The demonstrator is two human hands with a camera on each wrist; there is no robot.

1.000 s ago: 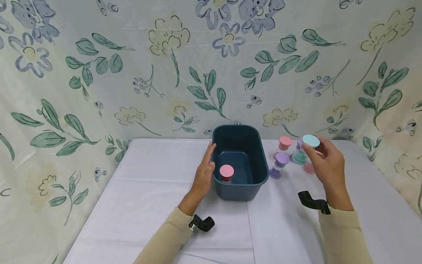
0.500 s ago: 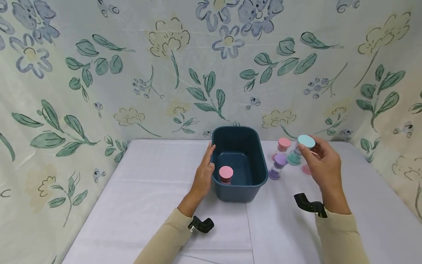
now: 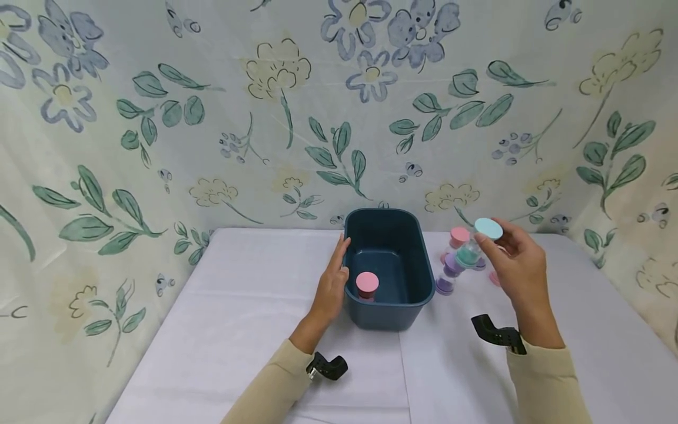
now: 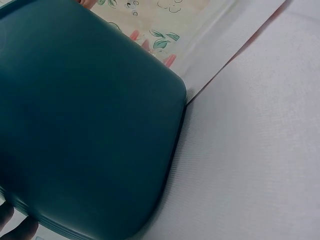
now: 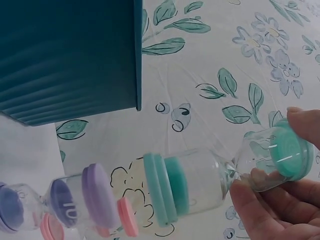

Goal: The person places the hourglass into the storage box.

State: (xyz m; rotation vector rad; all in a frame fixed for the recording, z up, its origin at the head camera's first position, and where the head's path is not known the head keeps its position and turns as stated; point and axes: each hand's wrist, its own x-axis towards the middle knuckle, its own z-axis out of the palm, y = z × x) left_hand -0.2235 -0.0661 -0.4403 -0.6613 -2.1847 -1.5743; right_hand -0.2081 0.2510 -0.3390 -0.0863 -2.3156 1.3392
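Note:
My right hand [image 3: 521, 262] pinches a sand timer with aqua end caps [image 3: 488, 228], raised and tilted over the other timers. In the right wrist view its clear glass waist and teal cap [image 5: 160, 190] show, with thumb and fingers around the far end. My left hand [image 3: 329, 288] lies with straight fingers against the left side of a dark blue bin [image 3: 384, 318]; fingertips [image 4: 24, 229] show at the bin's rim in the left wrist view. Inside the bin, near its front left corner, stands a pink-capped timer [image 3: 367, 282].
Right of the bin stand a purple sand timer [image 3: 445, 285] and a pink one [image 3: 459, 237]. More timers are partly hidden behind the held one and my right hand. A white cloth covers the table [image 3: 254, 306]; a floral curtain [image 3: 212, 147] hangs behind it.
My right hand has lifted the aqua sand timer and brought it slightly left; its base now overlaps the purple timer in the head view. My left hand stays on the bin.

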